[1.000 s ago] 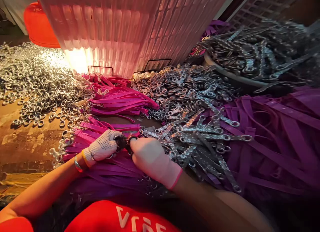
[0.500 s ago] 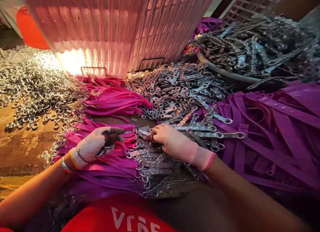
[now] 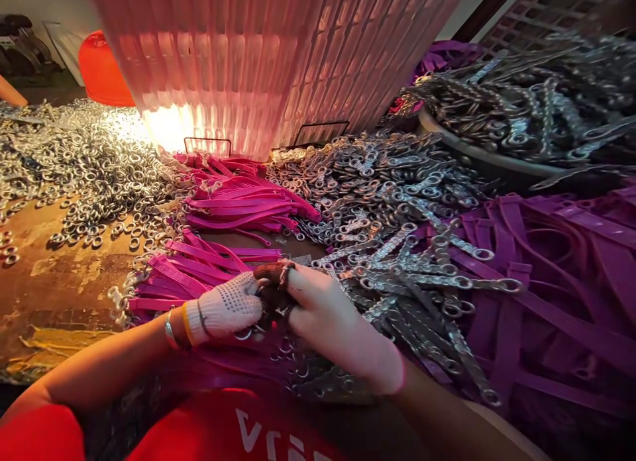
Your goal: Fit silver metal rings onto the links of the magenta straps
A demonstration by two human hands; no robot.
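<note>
My left hand [image 3: 228,308], in a white dotted glove, and my right hand [image 3: 328,322], in a pale pink glove, meet over a bundle of purple straps [image 3: 199,275] with metal rings at their ends. Both hands pinch small metal parts [image 3: 278,275] between dark-tipped fingers; a ring hangs below my left fingers. Just right of my right hand lies a heap of metal link pieces [image 3: 397,262].
Loose metal rings [image 3: 94,176] cover the worn tabletop at left. A pink ribbed plastic crate [image 3: 258,57] stands behind. More pink straps [image 3: 238,196] lie mid-table, purple straps [image 3: 556,275] at right, a basin of metal links [image 3: 521,103] at back right, a red stool [image 3: 102,70] at back left.
My right hand came back from the link heap to my left hand. Both hands are now joined on small metal parts above the strap bundle.
</note>
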